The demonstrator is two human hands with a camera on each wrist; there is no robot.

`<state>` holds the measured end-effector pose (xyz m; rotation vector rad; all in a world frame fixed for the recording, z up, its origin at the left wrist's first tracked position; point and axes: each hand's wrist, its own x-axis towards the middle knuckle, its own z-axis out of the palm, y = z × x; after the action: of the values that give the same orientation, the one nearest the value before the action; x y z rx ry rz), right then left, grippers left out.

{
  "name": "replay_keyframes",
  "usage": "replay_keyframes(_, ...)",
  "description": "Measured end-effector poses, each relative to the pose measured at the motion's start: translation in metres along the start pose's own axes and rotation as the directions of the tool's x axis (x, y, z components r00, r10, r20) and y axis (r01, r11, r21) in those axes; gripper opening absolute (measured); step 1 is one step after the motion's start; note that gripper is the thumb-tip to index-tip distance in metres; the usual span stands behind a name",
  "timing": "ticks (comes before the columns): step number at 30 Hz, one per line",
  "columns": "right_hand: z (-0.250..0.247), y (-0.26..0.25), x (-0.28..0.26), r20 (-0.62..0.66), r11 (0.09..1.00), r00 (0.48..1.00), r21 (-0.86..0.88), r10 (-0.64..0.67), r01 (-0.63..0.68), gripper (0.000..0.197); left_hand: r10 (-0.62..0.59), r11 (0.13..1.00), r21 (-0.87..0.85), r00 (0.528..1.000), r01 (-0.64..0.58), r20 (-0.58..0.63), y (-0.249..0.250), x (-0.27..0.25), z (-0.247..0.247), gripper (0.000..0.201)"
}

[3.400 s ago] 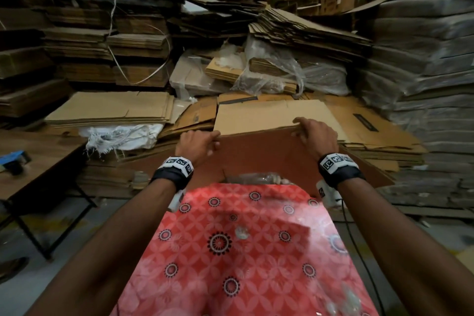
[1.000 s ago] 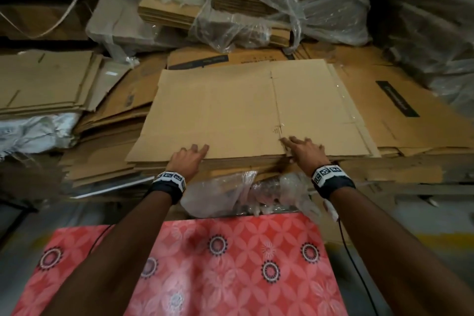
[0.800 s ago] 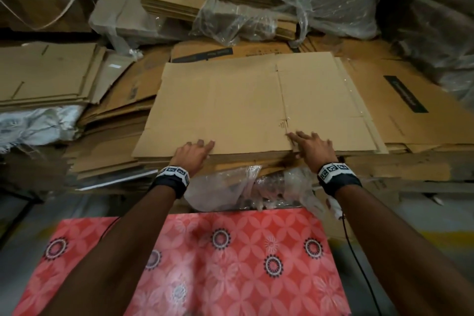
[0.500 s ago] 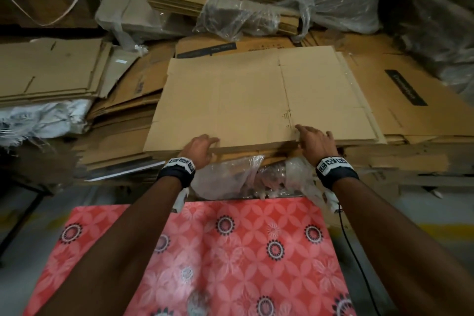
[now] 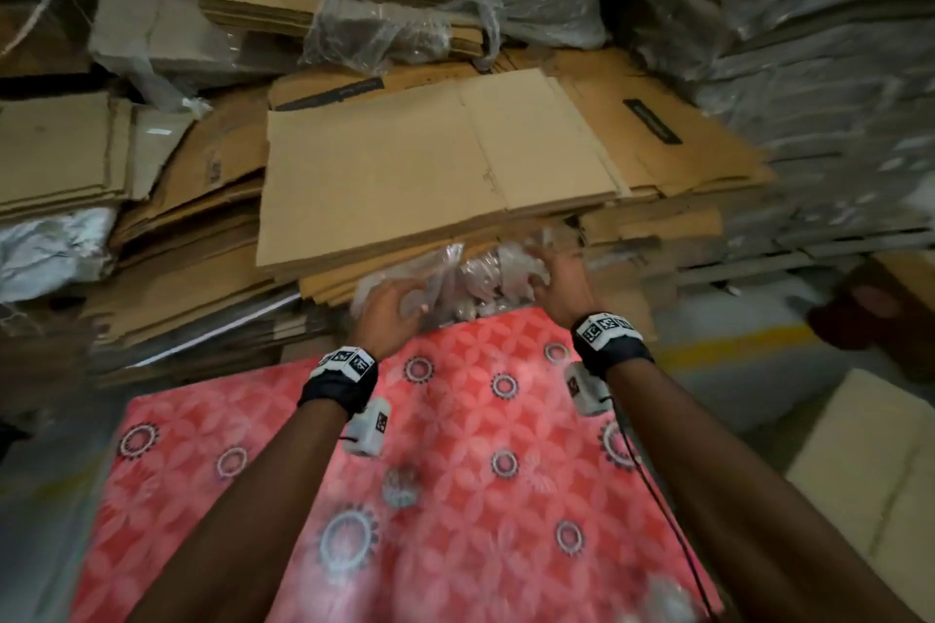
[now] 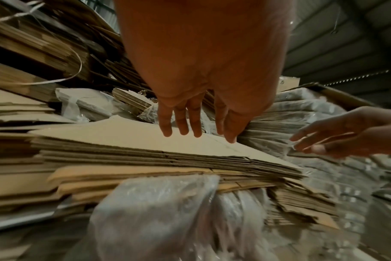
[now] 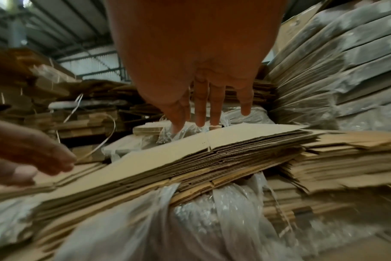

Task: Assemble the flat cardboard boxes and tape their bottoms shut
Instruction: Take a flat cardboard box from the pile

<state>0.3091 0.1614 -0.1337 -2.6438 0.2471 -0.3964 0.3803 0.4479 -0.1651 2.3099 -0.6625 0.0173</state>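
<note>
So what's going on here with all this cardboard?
A person is standing at a red patterned table, reaching toward a stack of flat cardboard boxes. Both the left hand and the right hand are open, fingers extended near the stack's front edge, above crumpled clear plastic wrap. Neither holds a box yet, and nothing is assembled or taped in view.

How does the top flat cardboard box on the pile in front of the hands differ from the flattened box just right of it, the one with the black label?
The top flat cardboard box is plain and paler; the labelled box is darker brown and carries a black strip. The top box lies uppermost, its whole face showing; the labelled box sits lower and partly under it. Both are unassembled, lying flat on stacks, and neither hand touches either.
</note>
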Motion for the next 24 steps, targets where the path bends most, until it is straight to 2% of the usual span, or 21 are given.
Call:
replay_keyframes(4, -0.014, -0.007, -0.123, -0.113, 0.986, 0.985, 0.115, 0.130, -0.117, 0.037, -0.042, 0.974, -0.216, 0.995, 0.061, 0.089, 0.031, -0.081, 0.028, 0.031)
replay_keyframes(7, -0.025, -0.007, -0.214, -0.173, 0.970, 0.963, 0.164, 0.206, -0.178, 0.029, 0.041, 0.971, -0.240, 0.989, -0.006, 0.142, 0.062, -0.135, 0.060, 0.033)
replay_keyframes(10, -0.042, -0.001, -0.295, -0.198, 0.926, 0.911, 0.195, 0.361, -0.324, 0.029, 0.124, 0.961, -0.269, 0.965, -0.059, 0.231, 0.099, -0.180, 0.091, 0.031)
replay_keyframes(16, -0.066, 0.030, -0.434, -0.340, 0.825, 0.751, 0.238, 0.566, -0.513, 0.031, 0.282, 0.908, -0.401, 0.885, -0.121, 0.370, 0.175, -0.244, 0.157, 0.032)
replay_keyframes(20, -0.079, 0.051, -0.508, -0.425, 0.738, 0.608, 0.296, 0.670, -0.606, 0.028, 0.374, 0.882, -0.443, 0.811, -0.161, 0.450, 0.225, -0.281, 0.198, 0.033)
replay_keyframes(24, -0.092, 0.072, -0.565, -0.432, 0.630, 0.473, 0.376, 0.768, -0.679, 0.025, 0.414, 0.864, -0.483, 0.746, -0.142, 0.521, 0.264, -0.304, 0.242, 0.030)
